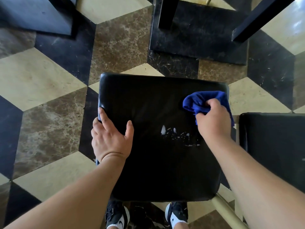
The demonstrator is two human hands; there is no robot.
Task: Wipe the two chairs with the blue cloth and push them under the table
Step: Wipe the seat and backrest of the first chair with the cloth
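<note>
Seat wipe: cloth at far right corner

Position. I stand at the near edge of the chair (156, 138), my shoes (118, 215) just under it. The black seat is close to square and sits turned a little clockwise from my line of sight. Its far edge faces the two dark table legs (166, 12).

Edges and room. To the left of the seat lies open patterned floor (41, 80), well clear of any furniture. Beyond the far edge a band of floor separates the seat from the table legs. The right side is tight: the second chair (272, 146) stands just beside, with only a narrow gap between the two seats. A brass-coloured chair leg (227, 210) shows at the near right corner.

Grip. My left hand (110, 138) clamps the seat's left edge, thumb on top and the outer fingers wrapped over the side. My right hand (214, 119) is closed round the blue cloth (201, 100), which is bunched in my fist.

Cloth. It rests on the seat at the far right corner, touching the surface, its loose folds spilling toward the far edge and the right edge. Wadded as it is, it has no clear long axis.

Surface. A worn patch (178, 134) of pale flecks sits right of centre, near my right wrist, apart from the cloth.
</note>
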